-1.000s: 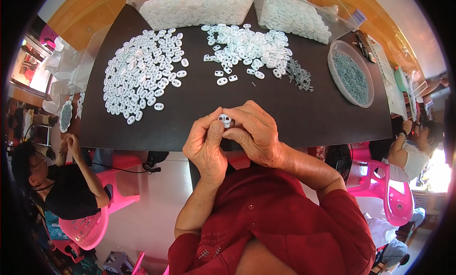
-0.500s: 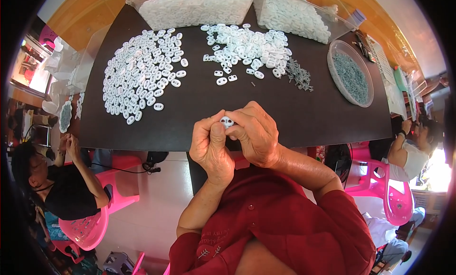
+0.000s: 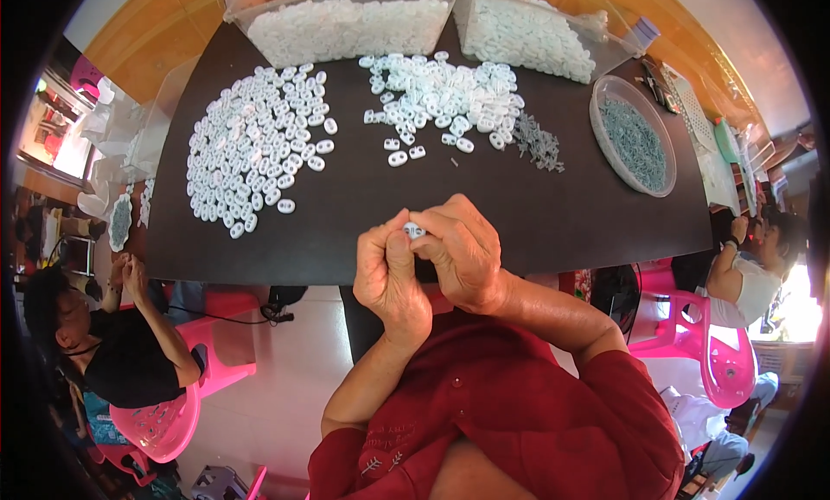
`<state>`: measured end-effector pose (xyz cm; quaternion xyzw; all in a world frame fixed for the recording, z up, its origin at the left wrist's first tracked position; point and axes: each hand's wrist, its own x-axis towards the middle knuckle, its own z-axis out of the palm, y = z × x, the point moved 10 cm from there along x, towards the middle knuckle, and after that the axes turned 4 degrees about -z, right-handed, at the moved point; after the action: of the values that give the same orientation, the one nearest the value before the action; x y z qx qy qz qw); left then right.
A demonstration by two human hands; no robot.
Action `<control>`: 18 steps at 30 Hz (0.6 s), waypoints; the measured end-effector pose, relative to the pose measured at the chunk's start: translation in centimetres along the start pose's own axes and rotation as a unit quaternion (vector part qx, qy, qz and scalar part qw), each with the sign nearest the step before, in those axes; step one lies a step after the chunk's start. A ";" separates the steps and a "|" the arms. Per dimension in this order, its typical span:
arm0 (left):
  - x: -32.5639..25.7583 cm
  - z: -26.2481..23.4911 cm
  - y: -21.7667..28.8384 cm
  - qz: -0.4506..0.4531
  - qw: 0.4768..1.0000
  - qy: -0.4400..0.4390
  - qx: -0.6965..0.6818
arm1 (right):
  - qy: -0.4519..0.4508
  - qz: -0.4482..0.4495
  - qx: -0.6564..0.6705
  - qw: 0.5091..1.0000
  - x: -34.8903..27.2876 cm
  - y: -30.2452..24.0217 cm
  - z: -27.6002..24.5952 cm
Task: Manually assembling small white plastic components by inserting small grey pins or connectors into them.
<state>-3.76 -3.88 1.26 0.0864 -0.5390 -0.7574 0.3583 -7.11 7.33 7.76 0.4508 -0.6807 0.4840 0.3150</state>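
Note:
Between my two hands, above the table's near edge, is a small white oval plastic piece with two holes (image 3: 414, 230). My left hand (image 3: 393, 275) pinches it from the left with thumb and forefinger. From the other side my right hand (image 3: 464, 249) grips it too, its fingers curled over. Fingertips cover part of the piece. Beyond my hands lie a wide pile of similar white oval pieces (image 3: 246, 146) on the left and a heap of white pieces (image 3: 450, 94) in the middle. A small heap of grey pins (image 3: 538, 143) touches that heap's right side.
Two clear bins of white parts (image 3: 346, 29) (image 3: 527, 40) stand along the dark table's (image 3: 346, 232) far edge. A round tub of grey pins (image 3: 635, 141) sits at the right. People are seated on the left (image 3: 112, 336) and right (image 3: 752, 271), near pink chairs (image 3: 164, 422).
The view has shifted slightly, so the table's contents sit a little lower. Both hands keep their grip on the white piece, which now shows less of its face.

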 end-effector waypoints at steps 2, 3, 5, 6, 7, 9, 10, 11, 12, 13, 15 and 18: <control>0.2 0.7 0.0 -0.040 0.997 -0.048 0.037 | -0.035 0.003 0.004 0.999 0.2 0.4 -0.2; 0.4 0.9 -0.9 -0.069 0.994 -0.082 0.023 | -0.071 0.011 0.007 0.997 0.3 0.9 -0.1; 1.4 1.3 -0.7 -0.097 0.988 -0.094 0.078 | -0.082 0.078 0.006 0.994 0.4 2.8 -1.2; 2.0 1.4 -1.2 -0.125 0.978 -0.101 0.134 | -0.095 0.146 0.008 0.985 0.2 4.5 -1.7; 2.9 1.3 -1.4 -0.109 0.973 -0.107 0.172 | -0.078 0.184 0.004 0.980 0.6 5.7 -2.8; 4.6 3.1 0.6 0.035 0.944 -0.165 0.285 | -0.050 0.238 0.007 0.970 1.5 8.2 -4.7; 4.4 5.3 2.1 0.175 0.880 -0.214 0.386 | -0.035 0.260 0.005 0.965 2.3 9.1 -5.6; 4.3 6.9 3.0 0.234 0.860 -0.213 0.399 | -0.034 0.256 0.004 0.966 3.5 9.6 -6.2; 4.2 7.5 3.0 0.239 0.860 -0.211 0.398 | -0.017 0.299 0.037 0.953 4.2 10.7 -6.9; 3.8 9.1 2.4 0.262 0.817 -0.257 0.446 | 0.000 0.337 0.071 0.939 4.6 11.5 -7.2; 3.2 11.8 0.5 0.303 0.746 -0.308 0.507 | 0.029 0.319 0.084 0.943 6.1 12.8 -8.0; 3.1 11.6 0.0 0.303 0.754 -0.316 0.490 | 0.051 0.299 0.069 0.950 9.6 13.8 -9.3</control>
<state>-11.98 2.87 6.75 -0.1617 -0.9168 -0.2260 0.2868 -23.63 14.87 13.96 0.2219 -0.7320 0.6244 0.1584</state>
